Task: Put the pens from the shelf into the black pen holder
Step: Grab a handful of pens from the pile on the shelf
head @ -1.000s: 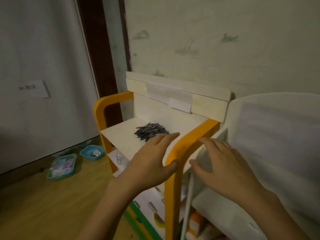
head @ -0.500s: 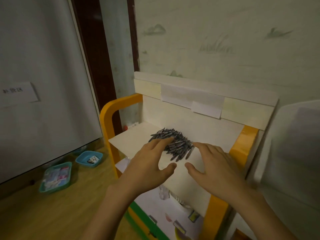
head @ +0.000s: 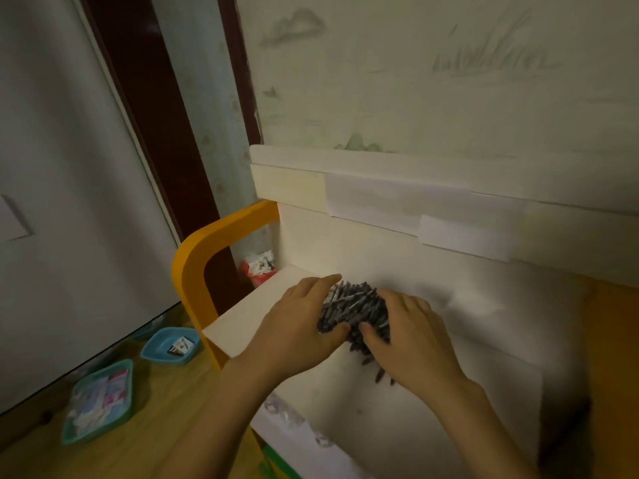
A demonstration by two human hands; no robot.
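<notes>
A heap of several dark grey pens (head: 352,307) lies on the white top shelf (head: 242,323) of an orange-framed rack. My left hand (head: 297,326) cups the heap from the left, fingers curled over it and thumb under its near edge. From the right, my right hand (head: 411,335) presses against the pens, covering part of them, and a few pen tips stick out below its palm. Both hands squeeze the heap between them. No black pen holder is in view.
The rack's orange side frame (head: 193,267) curves up at the left. A red container of white bits (head: 257,269) sits behind the shelf. On the wooden floor lie a small blue tray (head: 171,345) and a larger teal tray (head: 98,401). A wall stands close behind.
Both hands moved forward onto the shelf and closed in on the pen heap from either side; the view came closer and turned toward the shelf.
</notes>
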